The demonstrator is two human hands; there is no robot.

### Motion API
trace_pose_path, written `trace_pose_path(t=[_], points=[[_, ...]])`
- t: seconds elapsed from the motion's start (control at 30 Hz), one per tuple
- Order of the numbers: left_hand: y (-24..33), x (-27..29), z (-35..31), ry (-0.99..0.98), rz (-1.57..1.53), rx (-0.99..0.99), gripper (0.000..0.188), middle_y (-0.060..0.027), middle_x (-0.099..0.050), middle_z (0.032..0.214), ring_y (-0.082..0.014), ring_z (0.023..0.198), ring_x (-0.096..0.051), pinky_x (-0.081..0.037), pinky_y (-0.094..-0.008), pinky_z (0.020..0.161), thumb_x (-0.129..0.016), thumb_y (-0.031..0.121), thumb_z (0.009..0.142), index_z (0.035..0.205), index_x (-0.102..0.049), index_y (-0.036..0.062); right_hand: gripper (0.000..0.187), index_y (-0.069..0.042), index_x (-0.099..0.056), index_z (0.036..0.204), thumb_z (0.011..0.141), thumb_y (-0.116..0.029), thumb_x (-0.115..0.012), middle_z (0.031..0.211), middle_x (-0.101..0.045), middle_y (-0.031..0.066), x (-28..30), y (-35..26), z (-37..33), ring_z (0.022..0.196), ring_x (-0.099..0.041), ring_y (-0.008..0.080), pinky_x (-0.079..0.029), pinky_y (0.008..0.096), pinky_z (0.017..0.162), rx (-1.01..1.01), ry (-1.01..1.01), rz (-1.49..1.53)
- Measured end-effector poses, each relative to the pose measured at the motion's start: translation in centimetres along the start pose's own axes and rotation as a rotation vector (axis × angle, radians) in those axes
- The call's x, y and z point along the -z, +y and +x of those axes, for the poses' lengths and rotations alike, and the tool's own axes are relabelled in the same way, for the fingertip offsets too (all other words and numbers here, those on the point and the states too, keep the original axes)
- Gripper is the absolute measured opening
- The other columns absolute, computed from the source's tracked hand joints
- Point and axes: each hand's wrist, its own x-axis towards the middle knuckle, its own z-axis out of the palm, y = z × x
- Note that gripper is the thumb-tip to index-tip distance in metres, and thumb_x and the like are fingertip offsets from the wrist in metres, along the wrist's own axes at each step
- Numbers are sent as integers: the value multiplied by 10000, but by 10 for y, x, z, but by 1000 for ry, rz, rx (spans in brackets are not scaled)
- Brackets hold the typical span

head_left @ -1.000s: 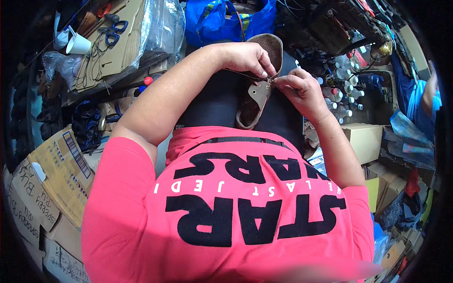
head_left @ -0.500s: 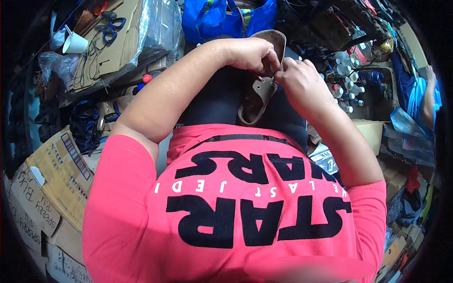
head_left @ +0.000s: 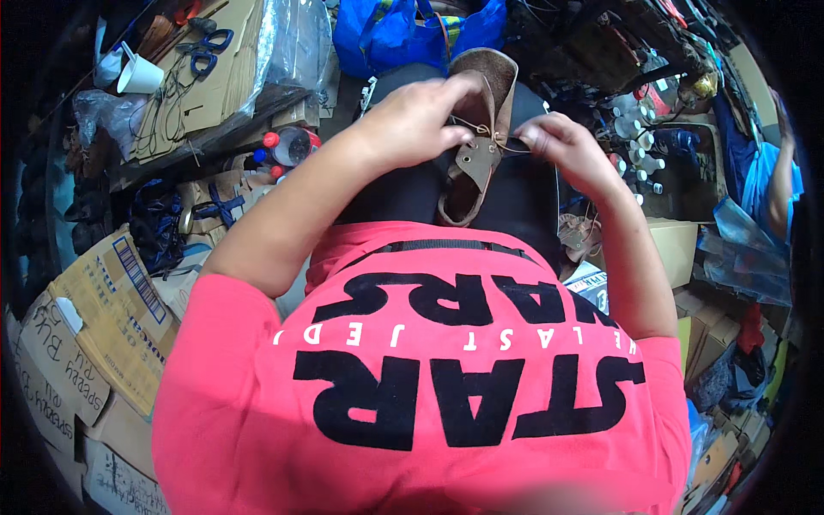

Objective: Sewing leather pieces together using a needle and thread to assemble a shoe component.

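Across my dark-clad lap lies a brown leather shoe with metal eyelets, its opening nearer to me. A thin tan shoelace is crossed or knotted at the eyelets, with strands running out to both sides. My left hand is at the shoe's left side, its index finger bent over the upper part by a lace strand and its thumb beside the eyelets. That strand seems caught in its fingers, though the fingertips are partly hidden. On the other side, my right hand pinches the other strand between thumb and finger.
A blue bag stands beyond my knees. To the left, cardboard sheets carry scissors and a white cup. Several small bottles stand at right. Boxes lie at lower left; another person's arm shows at far right.
My hands have moved apart from their close position over the eyelets, the left going left and the right going right. The lace between them now shows.
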Motion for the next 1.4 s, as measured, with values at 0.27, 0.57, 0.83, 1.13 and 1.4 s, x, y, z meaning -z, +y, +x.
trace_pose_path(t=[0.27,0.57,0.83,1.13,1.4], points=[[-28,63,-26,-72,232,401,347,-120,-604,883,-240,819,-589,-460,-355,759,-586,325,902,765,-602,6,334,-30,-640,781,928,-316,-548,839,-645,90,7,44,18,824,-618,210,-475,319,710,-49,517,280],[-34,7,-11,276,-1970,325,489,-48,-490,674,-218,765,-537,-418,-381,849,-428,356,989,563,-355,129,479,-126,-363,612,1005,-400,-375,532,-280,-24,5,45,11,458,-245,111,-288,276,538,-133,204,1609],[-23,26,-19,461,-1740,704,497,29,-246,505,-115,465,-254,-322,-295,598,-439,319,985,538,-286,164,479,-133,-346,586,990,-373,-436,509,-251,-36,28,74,-19,433,-211,101,-258,267,499,-171,402,1422],[-62,84,-57,308,-544,779,380,-166,-629,1035,-220,838,-617,-476,-367,838,-466,345,977,849,-633,28,513,-67,-541,1289,827,-238,-683,1277,-555,184,96,142,-73,1191,-525,262,-392,388,992,-413,243,-111],[73,-4,-32,-170,305,228,739,-202,-470,1131,-384,874,-629,-519,-465,783,-750,502,684,1166,-477,12,589,-78,-580,1235,747,-363,-747,991,-684,106,18,-61,38,884,-652,173,-504,311,726,147,87,-612]])
